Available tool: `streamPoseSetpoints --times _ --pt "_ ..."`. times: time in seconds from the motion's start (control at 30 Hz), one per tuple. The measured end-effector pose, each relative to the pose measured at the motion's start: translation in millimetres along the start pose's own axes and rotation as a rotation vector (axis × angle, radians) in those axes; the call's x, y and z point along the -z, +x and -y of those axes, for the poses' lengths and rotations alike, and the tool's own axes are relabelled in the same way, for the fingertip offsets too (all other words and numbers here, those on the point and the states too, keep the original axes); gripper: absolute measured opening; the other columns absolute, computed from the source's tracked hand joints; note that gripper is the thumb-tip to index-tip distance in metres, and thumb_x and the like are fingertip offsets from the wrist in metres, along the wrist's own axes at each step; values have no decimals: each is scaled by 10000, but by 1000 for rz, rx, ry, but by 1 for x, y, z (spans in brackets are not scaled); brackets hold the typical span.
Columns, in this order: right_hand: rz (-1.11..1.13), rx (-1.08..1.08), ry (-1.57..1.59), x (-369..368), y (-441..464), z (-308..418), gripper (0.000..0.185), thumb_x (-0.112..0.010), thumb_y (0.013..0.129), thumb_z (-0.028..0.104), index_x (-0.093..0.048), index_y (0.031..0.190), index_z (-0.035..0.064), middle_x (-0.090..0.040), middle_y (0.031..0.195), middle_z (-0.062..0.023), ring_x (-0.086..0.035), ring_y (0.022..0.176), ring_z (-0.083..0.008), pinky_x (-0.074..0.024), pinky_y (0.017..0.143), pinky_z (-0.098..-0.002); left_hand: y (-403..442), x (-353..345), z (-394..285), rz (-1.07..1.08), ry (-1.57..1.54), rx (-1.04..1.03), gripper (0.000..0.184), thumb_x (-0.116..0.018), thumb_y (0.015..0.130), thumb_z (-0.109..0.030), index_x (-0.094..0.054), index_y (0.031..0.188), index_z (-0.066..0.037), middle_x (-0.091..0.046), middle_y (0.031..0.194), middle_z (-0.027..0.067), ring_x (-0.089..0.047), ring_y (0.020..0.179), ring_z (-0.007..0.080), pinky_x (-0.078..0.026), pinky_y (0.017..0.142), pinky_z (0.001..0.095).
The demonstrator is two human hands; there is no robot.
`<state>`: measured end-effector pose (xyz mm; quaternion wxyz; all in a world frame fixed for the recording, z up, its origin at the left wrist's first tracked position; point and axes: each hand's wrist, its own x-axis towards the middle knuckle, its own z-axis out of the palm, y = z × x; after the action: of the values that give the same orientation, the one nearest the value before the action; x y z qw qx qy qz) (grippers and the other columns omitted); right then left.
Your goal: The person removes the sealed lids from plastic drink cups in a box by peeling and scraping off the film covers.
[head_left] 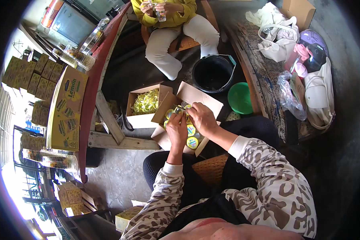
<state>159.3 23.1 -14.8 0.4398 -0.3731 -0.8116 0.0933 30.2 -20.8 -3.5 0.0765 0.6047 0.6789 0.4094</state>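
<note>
Both my hands are over an open cardboard box (204, 105) between my knees. Inside it are several round cups with yellow-green lids (192, 143). The fingers of my left hand (177, 130) are bent and pressed together at the box's middle. Close beside it, my right hand (203, 119) has its fingers curled inward, near the fingertips of the left. Something small and yellowish shows between the hands, too small to name. Just left of this box stands another box (141, 121) filled with yellow-green strips (146, 102).
A black bucket (213, 73) and a green basin (239, 98) stand beyond the box. Across from me sits a person (170, 34) holding a clear cup. Left is a red-edged table (93, 86) with a lemon carton (67, 110); right, a bench (264, 76) with bags.
</note>
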Motion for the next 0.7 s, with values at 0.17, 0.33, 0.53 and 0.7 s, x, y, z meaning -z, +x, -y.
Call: streamPoseSetpoints --times 0.17,0.33,0.53,0.7 --pt "17 -20 -20 -3 1 0 137 -657 742 34 -607 869 44 -551 852 -100 -601 828 -272 -516 730 -380 0 0 -2 2 32 -9 114 -656 877 -90 -682 844 16 -598 778 162 -614 678 357 -461 610 429" --pt "51 -106 -85 -6 7 -14 86 -624 759 57 -598 840 53 -569 857 -115 -617 852 -288 -527 745 -383 -10 -9 -14 -8 0 -115 96 -660 859 -63 -695 884 22 -612 803 166 -624 694 350 -479 621 428" --pt "-26 -169 172 0 12 -15 115 -679 781 -2 -674 890 36 -594 838 -100 -631 805 -294 -526 701 -383 0 -2 -12 -2 -91 -52 137 -673 837 -53 -705 935 36 -626 800 169 -627 718 299 -474 657 406" --pt "-55 -114 178 6 12 -12 132 -709 771 1 -671 892 37 -588 818 -88 -627 762 -282 -527 685 -376 2 0 -5 -6 6 -117 119 -676 861 -78 -673 893 36 -602 786 176 -622 675 337 -472 599 413"
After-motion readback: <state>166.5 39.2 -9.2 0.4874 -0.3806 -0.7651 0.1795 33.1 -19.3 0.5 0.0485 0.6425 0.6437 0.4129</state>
